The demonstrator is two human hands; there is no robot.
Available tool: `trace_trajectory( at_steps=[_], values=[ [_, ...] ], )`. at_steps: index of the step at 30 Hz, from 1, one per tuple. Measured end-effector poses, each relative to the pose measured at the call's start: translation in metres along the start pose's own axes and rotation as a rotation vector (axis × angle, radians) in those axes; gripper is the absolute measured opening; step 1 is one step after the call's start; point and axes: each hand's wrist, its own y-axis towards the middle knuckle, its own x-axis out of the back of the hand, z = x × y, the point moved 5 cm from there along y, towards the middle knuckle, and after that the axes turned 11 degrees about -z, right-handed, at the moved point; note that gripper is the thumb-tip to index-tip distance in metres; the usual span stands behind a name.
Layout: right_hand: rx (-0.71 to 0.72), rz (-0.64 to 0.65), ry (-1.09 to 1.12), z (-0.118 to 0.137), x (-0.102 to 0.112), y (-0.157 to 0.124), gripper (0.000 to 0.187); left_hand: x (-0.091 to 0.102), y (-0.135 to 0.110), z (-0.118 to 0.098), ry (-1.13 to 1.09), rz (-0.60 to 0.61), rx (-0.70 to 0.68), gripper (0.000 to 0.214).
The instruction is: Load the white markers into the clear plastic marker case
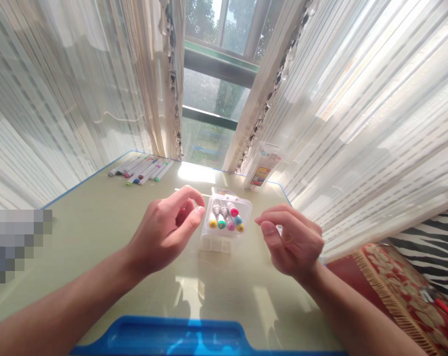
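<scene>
A clear plastic marker case lies on the green table, holding several markers with yellow, green, pink, blue and orange caps. My left hand hovers just left of the case with fingers curled apart and nothing in them. My right hand hangs just right of the case, fingers loosely bent and apart, holding nothing that I can see. Neither hand touches the case.
A row of loose markers lies at the table's far left corner. A clear lid or package leans against the curtain at the far right. A blue tray edge runs along the near side. Sheer curtains surround the table.
</scene>
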Motion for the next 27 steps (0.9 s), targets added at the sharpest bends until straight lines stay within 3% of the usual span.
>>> trace_trajectory(
  at_steps=[4,8,13,21,27],
  values=[
    [-0.036,0.021,0.007,-0.005,-0.002,-0.001,0.014,-0.006,0.001,0.007,0.007,0.075,0.129,0.025],
    [-0.17,0.025,0.034,-0.015,-0.004,-0.006,0.01,-0.008,0.001,0.012,-0.009,0.105,0.212,0.039],
    [-0.351,0.096,0.085,-0.027,-0.009,-0.009,0.024,-0.007,0.001,0.01,-0.023,0.075,0.185,0.046],
    [-0.408,0.179,0.104,-0.03,-0.014,-0.009,0.026,-0.011,-0.001,0.008,-0.013,0.125,0.205,0.05],
    [-0.507,0.316,0.112,-0.031,-0.019,-0.011,0.043,-0.011,-0.002,0.009,0.023,0.218,0.268,0.058]
  ],
)
